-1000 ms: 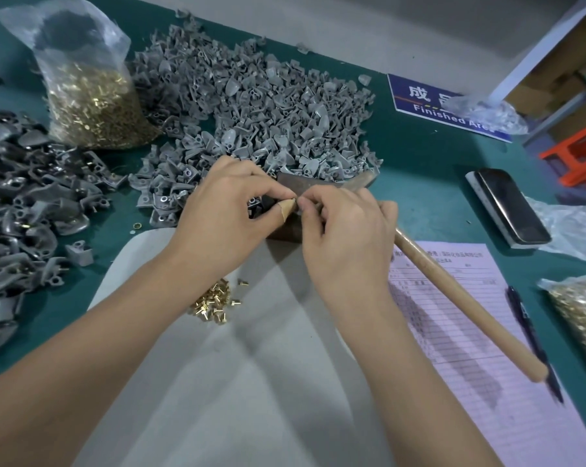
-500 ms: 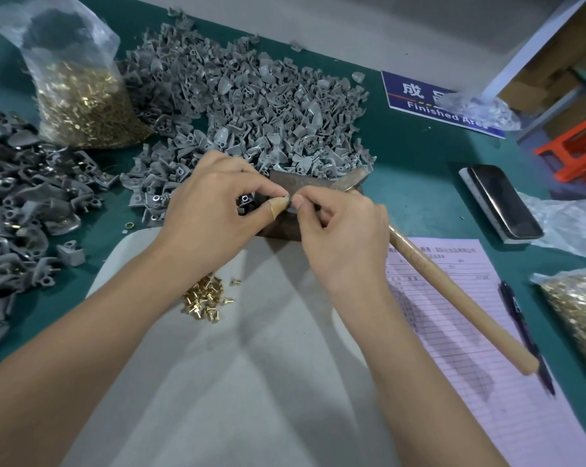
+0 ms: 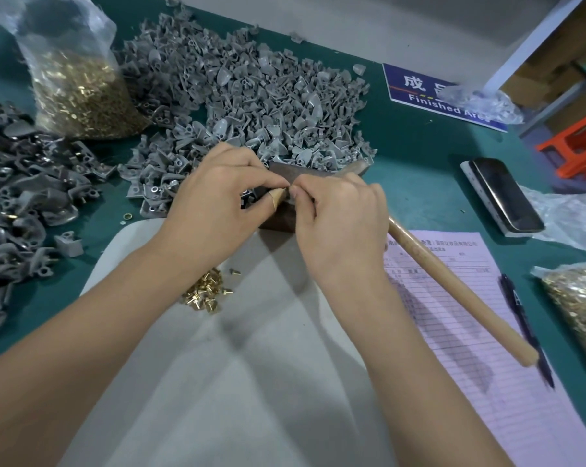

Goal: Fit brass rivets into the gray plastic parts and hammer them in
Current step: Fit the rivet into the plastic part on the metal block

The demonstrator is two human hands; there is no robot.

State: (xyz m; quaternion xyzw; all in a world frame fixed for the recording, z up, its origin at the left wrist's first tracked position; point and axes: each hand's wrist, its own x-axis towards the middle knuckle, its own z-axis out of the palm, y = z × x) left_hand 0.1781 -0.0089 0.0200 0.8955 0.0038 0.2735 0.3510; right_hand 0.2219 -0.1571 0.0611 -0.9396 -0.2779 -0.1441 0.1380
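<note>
gray part (image 3: 251,199) pinched between both hands' touching fingertips (image 3: 293,190).

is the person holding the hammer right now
No, the hammer lies on the pink form, its handle free, while the left hand and right hand pinch together over the block.

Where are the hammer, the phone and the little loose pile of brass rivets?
hammer (image 3: 453,284): head view, middle of its wooden handle.
phone (image 3: 505,193): head view, centre of the dark screen.
loose brass rivets (image 3: 205,293): head view, middle of the pile.

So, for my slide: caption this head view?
Both hands pinch together over a dark block, gray parts heaped behind, hammer idle.
</note>
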